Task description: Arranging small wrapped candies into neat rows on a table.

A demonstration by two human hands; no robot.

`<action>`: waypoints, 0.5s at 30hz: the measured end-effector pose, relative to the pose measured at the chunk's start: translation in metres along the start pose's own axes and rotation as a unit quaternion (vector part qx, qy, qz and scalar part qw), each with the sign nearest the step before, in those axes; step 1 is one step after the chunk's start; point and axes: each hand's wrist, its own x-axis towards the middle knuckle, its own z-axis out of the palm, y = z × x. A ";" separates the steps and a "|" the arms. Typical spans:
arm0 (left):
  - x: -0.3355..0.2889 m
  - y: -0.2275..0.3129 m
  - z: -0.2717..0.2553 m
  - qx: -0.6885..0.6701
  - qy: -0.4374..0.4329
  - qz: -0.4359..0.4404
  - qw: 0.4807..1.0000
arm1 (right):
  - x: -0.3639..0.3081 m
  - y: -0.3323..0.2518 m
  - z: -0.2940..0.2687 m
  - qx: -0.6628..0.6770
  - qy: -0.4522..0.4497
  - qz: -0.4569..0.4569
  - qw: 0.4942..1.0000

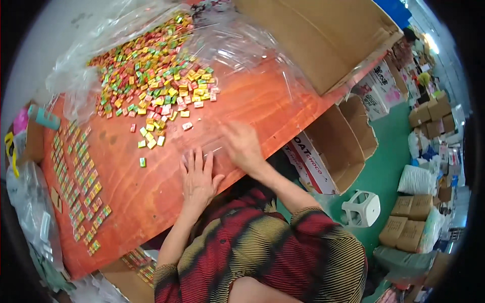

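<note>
My left hand (198, 177) lies flat on the orange-red tabletop (146, 202), its fingers stretched out and apart. Under its fingertips is a thin clear plastic piece (216, 150), hard to make out against the wood. Just to the right, my right hand (243, 147) is over the table by the same plastic, its fingers smeared by motion, so their grip does not show. Beyond my hands spreads a heap of small wrapped sweets (151, 76) in red, yellow, green and pink. A single green-and-white sweet (142, 162) lies apart, left of my left hand.
Rows of sweets (83, 177) line the table's left side. Clear plastic sleeves (232, 48) pile at the back beside a large cardboard box (318, 35). An open carton (336, 146) stands off the right edge, near a white stool (361, 208). Below the front edge sits another box (126, 278).
</note>
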 end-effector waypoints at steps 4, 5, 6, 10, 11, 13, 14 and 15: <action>0.003 -0.005 0.004 -0.008 -0.042 -0.033 0.999 | 0.018 0.088 -0.032 -0.253 0.079 0.200 0.943; 0.000 -0.009 0.005 0.002 -0.029 -0.042 0.999 | 0.015 0.110 -0.037 -0.285 0.087 0.237 0.925; -0.003 -0.010 0.005 0.013 -0.015 -0.055 0.998 | 0.012 0.126 -0.038 -0.315 0.094 0.271 0.905; -0.010 -0.013 0.002 0.036 0.024 -0.057 0.997 | -0.005 0.150 -0.027 -0.279 0.006 0.340 0.898; -0.011 -0.015 0.004 0.040 0.021 -0.065 0.997 | -0.007 0.155 -0.020 -0.276 0.044 0.331 0.901; -0.014 -0.023 0.003 0.047 0.048 -0.056 0.996 | -0.006 0.156 -0.018 -0.269 0.061 0.316 0.908; -0.013 -0.024 0.001 0.055 0.038 -0.073 0.995 | -0.004 0.154 -0.024 -0.267 0.040 0.311 0.911; -0.009 -0.022 -0.003 0.038 0.053 -0.065 0.996 | -0.001 0.154 -0.031 -0.263 0.014 0.305 0.915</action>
